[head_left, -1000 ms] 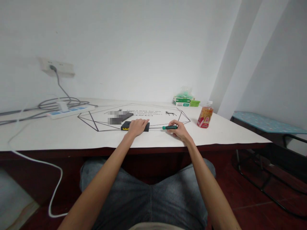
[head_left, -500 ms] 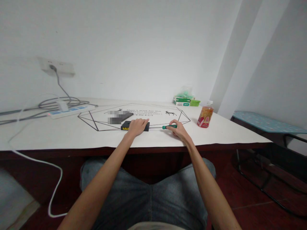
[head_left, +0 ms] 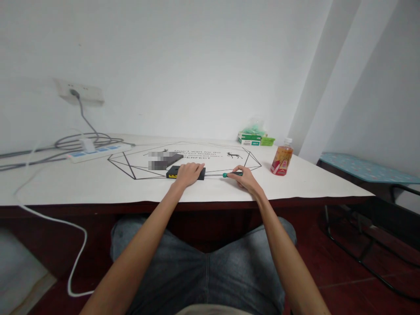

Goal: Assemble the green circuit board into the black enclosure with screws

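A small black network box (head_left: 172, 171) with yellow ports on its left side lies on the white table in front of me. My left hand (head_left: 188, 173) is wrapped over its top and grips it, hiding its middle. To the right, my right hand (head_left: 244, 178) is closed around a screwdriver (head_left: 233, 173) with a green and black handle. The screwdriver lies nearly level, its thin shaft pointing left at the box's right side. Whether the tip touches the box is too small to tell. Behind the box rests a dark, flat object (head_left: 173, 159), partly blurred out.
A drink bottle (head_left: 282, 158) stands at the right. Small green and white boxes (head_left: 250, 139) with a plastic bag are at the back. A power strip (head_left: 98, 153) and grey cables (head_left: 62, 142) lie on the left. A white cable (head_left: 77, 258) hangs over the front edge.
The view has shifted very slightly. Both hands keep their places on the network box and the screwdriver, and the handle appears slightly turned.
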A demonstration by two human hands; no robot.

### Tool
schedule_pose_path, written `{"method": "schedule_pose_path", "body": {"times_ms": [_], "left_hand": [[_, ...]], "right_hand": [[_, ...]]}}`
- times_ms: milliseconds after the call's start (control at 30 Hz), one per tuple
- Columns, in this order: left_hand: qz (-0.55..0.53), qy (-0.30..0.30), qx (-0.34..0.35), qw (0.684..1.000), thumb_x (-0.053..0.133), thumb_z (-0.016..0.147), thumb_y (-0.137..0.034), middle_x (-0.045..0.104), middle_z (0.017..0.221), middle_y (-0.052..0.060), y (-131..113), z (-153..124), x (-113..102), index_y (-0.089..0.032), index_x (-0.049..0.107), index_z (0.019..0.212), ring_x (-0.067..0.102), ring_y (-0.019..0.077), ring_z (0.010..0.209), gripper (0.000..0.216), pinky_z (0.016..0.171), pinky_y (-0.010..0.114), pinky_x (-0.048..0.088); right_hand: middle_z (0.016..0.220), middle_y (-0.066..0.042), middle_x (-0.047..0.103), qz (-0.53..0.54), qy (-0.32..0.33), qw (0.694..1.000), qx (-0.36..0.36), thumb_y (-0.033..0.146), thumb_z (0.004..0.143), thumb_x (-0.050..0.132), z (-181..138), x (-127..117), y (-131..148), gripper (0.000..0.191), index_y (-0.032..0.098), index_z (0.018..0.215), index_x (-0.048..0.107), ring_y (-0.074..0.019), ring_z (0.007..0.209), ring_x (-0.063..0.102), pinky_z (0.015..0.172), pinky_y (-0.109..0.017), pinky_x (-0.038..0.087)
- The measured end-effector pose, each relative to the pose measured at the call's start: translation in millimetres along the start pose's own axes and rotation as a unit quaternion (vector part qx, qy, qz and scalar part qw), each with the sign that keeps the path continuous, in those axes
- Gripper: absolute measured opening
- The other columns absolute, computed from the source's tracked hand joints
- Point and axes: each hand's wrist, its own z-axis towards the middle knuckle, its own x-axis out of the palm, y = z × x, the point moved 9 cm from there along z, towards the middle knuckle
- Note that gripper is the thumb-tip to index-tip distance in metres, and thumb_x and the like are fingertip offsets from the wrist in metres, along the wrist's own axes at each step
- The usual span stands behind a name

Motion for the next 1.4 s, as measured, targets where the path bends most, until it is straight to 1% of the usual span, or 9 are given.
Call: {"method": "schedule_pose_path", "body": {"times_ms": [167,267,400,600,700,800,1000,1200,1400], "left_hand": [[-0.01,0.0,0.0,1.0,0.024,0.102,-0.047,0.074,0.108,0.012,0,1,-1,-0.017,0.074,0.105,0.066,0.0279,0.101,0.058,0.086,0.037,0.043],[-0.011,0.0,0.0,1.0,0.024,0.102,-0.048,0.074,0.108,0.013,0,1,-1,-0.018,0.074,0.106,0.066,0.0278,0.1,0.058,0.086,0.037,0.043],[-0.015,0.001,-0.002,1.0,0.024,0.102,-0.048,0.074,0.108,0.013,0,1,0,-0.017,0.074,0.105,0.066,0.0282,0.1,0.058,0.086,0.037,0.043],[-0.019,-0.008,0.006,1.0,0.026,0.102,-0.046,0.074,0.109,0.012,-1,1,-1,-0.018,0.074,0.104,0.066,0.0285,0.103,0.055,0.087,0.037,0.043],[-0.022,-0.006,0.003,1.0,0.026,0.102,-0.047,0.074,0.11,0.011,0,1,-1,-0.02,0.074,0.105,0.066,0.0277,0.103,0.055,0.087,0.037,0.043],[-0.018,-0.004,-0.001,1.0,0.026,0.102,-0.047,0.074,0.109,0.011,1,1,0,-0.019,0.074,0.104,0.066,0.0275,0.101,0.056,0.087,0.037,0.043],[-0.017,-0.001,-0.002,1.0,0.026,0.102,-0.047,0.073,0.112,0.011,1,1,1,-0.019,0.073,0.106,0.065,0.0271,0.104,0.055,0.09,0.037,0.043],[-0.025,-0.003,0.006,1.0,0.024,0.101,-0.047,0.073,0.113,0.012,2,1,2,-0.019,0.073,0.107,0.065,0.0285,0.103,0.057,0.089,0.039,0.043],[-0.033,-0.001,0.004,0.999,0.027,0.101,-0.048,0.074,0.111,0.012,1,0,0,-0.02,0.074,0.107,0.065,0.0278,0.102,0.055,0.089,0.037,0.043]], "right_hand": [[0.047,0.002,0.04,-0.088,-0.032,0.994,-0.06,0.073,0.077,0.057,0,-4,11,0.06,0.019,0.054,0.047,-0.0117,0.05,0.039,0.05,-0.027,0.028],[0.055,0.001,0.047,-0.094,-0.031,0.992,-0.074,0.07,0.073,0.065,1,-5,14,0.053,0.019,0.063,0.054,-0.0129,0.057,0.042,0.053,-0.026,0.03],[0.054,0.004,0.047,-0.03,-0.006,0.999,-0.018,0.064,0.061,0.078,2,-2,2,0.051,0.02,0.077,0.056,-0.0108,0.051,0.037,0.05,-0.026,0.028],[0.047,0.0,0.042,-0.144,-0.054,0.987,-0.038,0.071,0.078,0.056,2,-9,8,0.059,0.018,0.053,0.054,-0.0131,0.052,0.042,0.052,-0.028,0.029],[0.055,0.001,0.05,-0.106,-0.045,0.992,-0.044,0.064,0.07,0.07,1,-7,11,0.047,0.018,0.067,0.059,-0.0132,0.055,0.045,0.053,-0.027,0.03],[0.051,0.005,0.046,-0.03,-0.021,0.999,0.002,0.059,0.06,0.079,2,-4,1,0.047,0.021,0.075,0.056,-0.0105,0.047,0.038,0.047,-0.025,0.027],[0.044,0.004,0.04,-0.061,-0.024,0.997,-0.036,0.066,0.076,0.063,2,-3,4,0.051,0.019,0.06,0.052,-0.0086,0.043,0.034,0.046,-0.025,0.026],[0.061,0.004,0.055,0.028,0.017,0.997,-0.068,0.048,0.065,0.076,0,3,11,0.038,0.021,0.082,0.055,-0.0118,0.051,0.047,0.051,-0.025,0.036],[0.069,0.003,0.057,0.004,0.03,0.995,-0.095,0.03,0.056,0.074,1,4,17,0.027,0.02,0.072,0.056,-0.0131,0.065,0.048,0.062,-0.026,0.038]]}}
